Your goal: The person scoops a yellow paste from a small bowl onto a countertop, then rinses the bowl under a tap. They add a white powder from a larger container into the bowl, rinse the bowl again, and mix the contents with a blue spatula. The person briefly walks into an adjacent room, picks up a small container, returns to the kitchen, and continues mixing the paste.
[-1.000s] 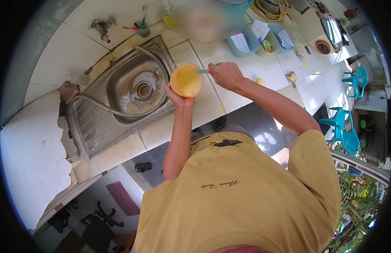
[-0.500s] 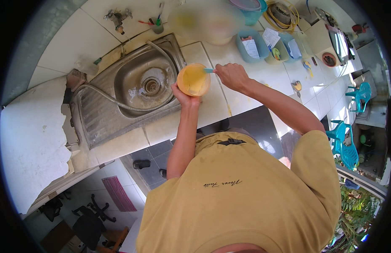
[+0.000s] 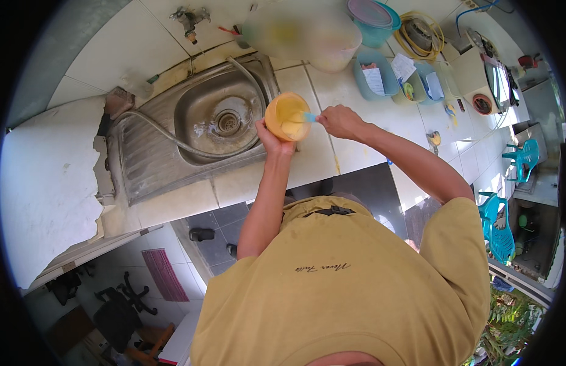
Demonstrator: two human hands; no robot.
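Note:
My left hand [image 3: 275, 139] is closed around the near left side of an orange cup-shaped container [image 3: 272, 116], tilted so that its inside faces up. Pale yellow, creamy-looking matter [image 3: 291, 128] coats the inside. In my right hand [image 3: 342, 123] is a light blue handled utensil [image 3: 309, 117], reaching over the container's right rim. Its tip is inside among the yellow matter, so I cannot tell its exact kind. Both hands are above the tiled counter [image 3: 316, 160], at the right edge of the sink.
The steel sink [image 3: 188, 113] has a grey hose [image 3: 173, 144] lying across it, below a wall tap [image 3: 190, 24]. Blue and green tubs [image 3: 377, 75] holding papers stand at the back right. A hose coil [image 3: 419, 36] is behind them. Teal chairs [image 3: 497, 227] stand far right.
The whole view has shifted slightly. My right hand has brought the blue utensil lower along the container's right rim, toward me. My left hand keeps its hold on the container.

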